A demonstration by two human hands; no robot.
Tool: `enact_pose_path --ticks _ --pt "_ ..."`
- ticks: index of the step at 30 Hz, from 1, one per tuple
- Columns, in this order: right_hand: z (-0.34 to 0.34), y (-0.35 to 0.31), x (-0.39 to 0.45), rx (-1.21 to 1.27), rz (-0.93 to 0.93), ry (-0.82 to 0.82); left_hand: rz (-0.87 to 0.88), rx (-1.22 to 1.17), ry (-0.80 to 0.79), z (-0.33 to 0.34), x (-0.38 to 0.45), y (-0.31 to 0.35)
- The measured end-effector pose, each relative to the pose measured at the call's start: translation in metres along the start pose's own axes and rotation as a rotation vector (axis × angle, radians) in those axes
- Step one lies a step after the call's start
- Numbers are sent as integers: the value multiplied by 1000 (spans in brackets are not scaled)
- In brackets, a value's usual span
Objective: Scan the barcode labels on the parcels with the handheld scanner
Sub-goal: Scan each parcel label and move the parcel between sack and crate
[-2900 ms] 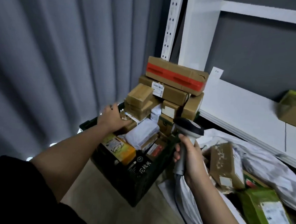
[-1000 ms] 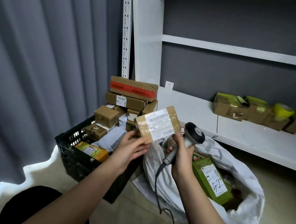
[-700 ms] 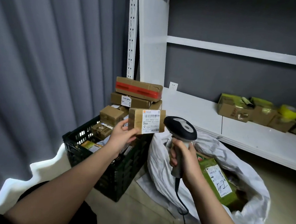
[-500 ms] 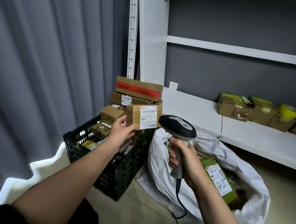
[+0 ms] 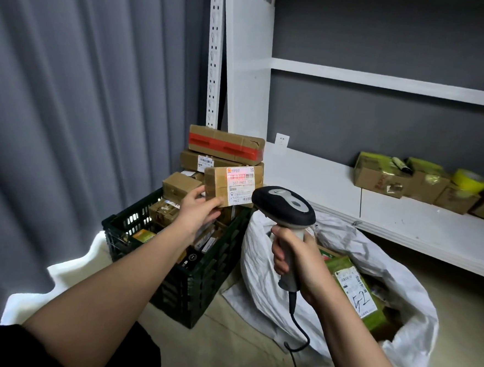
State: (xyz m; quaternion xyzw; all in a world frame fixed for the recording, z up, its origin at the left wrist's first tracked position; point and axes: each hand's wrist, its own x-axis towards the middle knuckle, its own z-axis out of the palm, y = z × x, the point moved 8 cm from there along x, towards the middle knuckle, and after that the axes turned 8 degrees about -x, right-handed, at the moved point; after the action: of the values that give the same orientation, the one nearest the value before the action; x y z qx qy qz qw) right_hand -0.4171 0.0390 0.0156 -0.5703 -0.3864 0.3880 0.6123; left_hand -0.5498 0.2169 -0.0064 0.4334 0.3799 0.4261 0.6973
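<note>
while 0.5 s ago the label was unlit, a red scan line is now glowing across the barcode label [image 5: 240, 185] on the parcel [image 5: 232, 186], so the scan is prob registering. left hand [image 5: 197, 214] is pinching the parcel above the crate [image 5: 199, 280]; right hand [image 5: 298, 261] is gripping the scanner [image 5: 285, 208], w/ fingers wrapping its handle just right of the crate.

parcel label [image 5: 240, 185] "507 P802 170", "P802"

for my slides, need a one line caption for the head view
Left hand holds a parcel while the right hand aims the scanner at its label.
</note>
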Motion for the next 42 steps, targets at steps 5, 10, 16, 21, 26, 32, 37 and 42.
enact_pose_path --ticks 5,10,16,21,26,32,37,42 --pt "-3 -1 0 -16 11 31 -6 -7 4 0 1 -1" --pt "-6 0 1 -16 19 53 -11 -3 10 2 3 -2" --pt "-12 3 6 9 20 47 -20 9 -5 8 6 -5" --pt "-45 4 5 90 -1 108 -93 54 -26 33 4 -17" --pt "-137 14 -6 144 26 364 -94 305 -157 83 7 -48" --pt "-244 46 -19 113 92 600 262 843 -328 183 6 -85" --pt "-289 80 -17 102 106 644 450 1177 -438 254 14 -132" --pt "-295 101 -11 166 153 649 644 1555 -447 291 43 -178"
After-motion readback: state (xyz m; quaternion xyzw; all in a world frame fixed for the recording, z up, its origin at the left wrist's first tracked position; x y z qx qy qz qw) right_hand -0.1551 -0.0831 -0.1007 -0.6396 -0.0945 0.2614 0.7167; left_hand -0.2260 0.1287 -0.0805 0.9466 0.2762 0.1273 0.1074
